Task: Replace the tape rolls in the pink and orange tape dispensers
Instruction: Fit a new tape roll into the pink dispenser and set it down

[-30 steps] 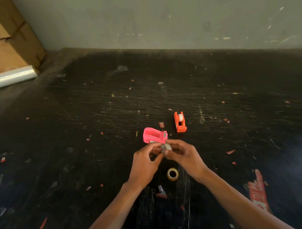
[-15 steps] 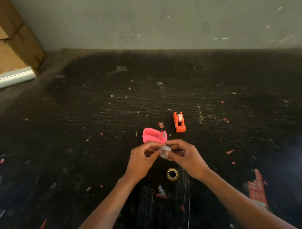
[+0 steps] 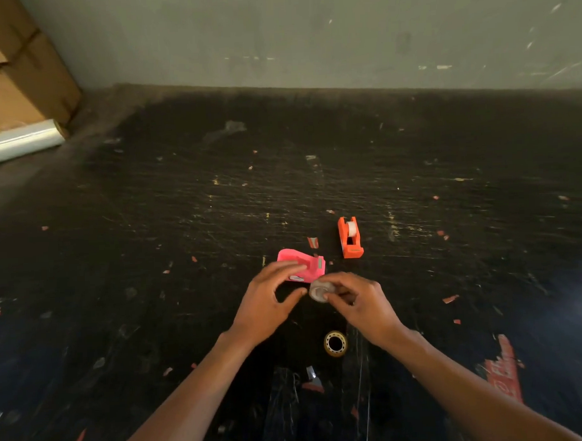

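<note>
The pink tape dispenser (image 3: 304, 266) lies on the black scratched table, just beyond my hands. My left hand (image 3: 268, 303) has its fingers spread, fingertips resting on the dispenser's near side and thumb pointing toward the roll. My right hand (image 3: 358, 300) pinches a small clear tape roll (image 3: 321, 290) right beside the pink dispenser's near right corner. The orange tape dispenser (image 3: 350, 239) stands farther back to the right with a white roll in it. A second roll with a yellowish core (image 3: 335, 343) lies flat on the table under my wrists.
Cardboard boxes (image 3: 17, 71) and a roll of clear film (image 3: 19, 140) sit at the far left corner. A grey wall (image 3: 309, 35) closes the back. Small tape scraps and a red label (image 3: 506, 371) dot the table.
My left hand let go of the small roll, opened, and shifted left onto the pink dispenser. The right hand keeps the roll; the pink dispenser now lies lower.
</note>
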Demonstrator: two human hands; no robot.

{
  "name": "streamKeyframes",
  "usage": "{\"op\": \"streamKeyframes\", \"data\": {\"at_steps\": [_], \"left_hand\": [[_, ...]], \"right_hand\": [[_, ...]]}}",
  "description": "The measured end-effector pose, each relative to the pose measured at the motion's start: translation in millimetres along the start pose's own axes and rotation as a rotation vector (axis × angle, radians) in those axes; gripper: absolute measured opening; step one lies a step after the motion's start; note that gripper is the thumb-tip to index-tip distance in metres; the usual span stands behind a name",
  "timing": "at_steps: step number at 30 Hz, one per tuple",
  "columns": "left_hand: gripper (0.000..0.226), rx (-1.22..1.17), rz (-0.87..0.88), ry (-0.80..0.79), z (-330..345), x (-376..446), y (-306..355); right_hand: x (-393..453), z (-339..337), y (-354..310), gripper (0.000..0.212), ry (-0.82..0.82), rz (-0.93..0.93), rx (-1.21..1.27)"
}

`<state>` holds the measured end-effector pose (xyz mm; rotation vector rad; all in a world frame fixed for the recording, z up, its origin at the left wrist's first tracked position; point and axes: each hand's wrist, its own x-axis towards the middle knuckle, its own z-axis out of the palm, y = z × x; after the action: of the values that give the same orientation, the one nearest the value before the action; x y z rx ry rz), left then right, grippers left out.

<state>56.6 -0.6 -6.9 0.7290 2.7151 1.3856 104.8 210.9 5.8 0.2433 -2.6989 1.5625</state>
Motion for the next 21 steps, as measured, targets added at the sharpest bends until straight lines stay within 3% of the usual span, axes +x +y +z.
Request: {"op": "streamKeyframes", "data": {"at_steps": [6,10,14,21], "left_hand": [[0.079,0.177,-0.17,-0.226,-15,41,-32],[0.07,0.185,-0.21,-0.374,-15,57,-44],[0.058,0.133,-0.199,-0.366,-17,58,-48],[0.056,0.106,-0.21,-0.372,-22,28,-52]], "right_hand": [[47,-6,12,0.033,0.02,-0.069,-0.159],[73,-5,12,0.033,-0.027,-0.137,-0.264],[79,6,15,0.033,-0.089,-0.22,-0.357],[62,20,21,0.031,-0.172,-0.18,-0.339]]}}
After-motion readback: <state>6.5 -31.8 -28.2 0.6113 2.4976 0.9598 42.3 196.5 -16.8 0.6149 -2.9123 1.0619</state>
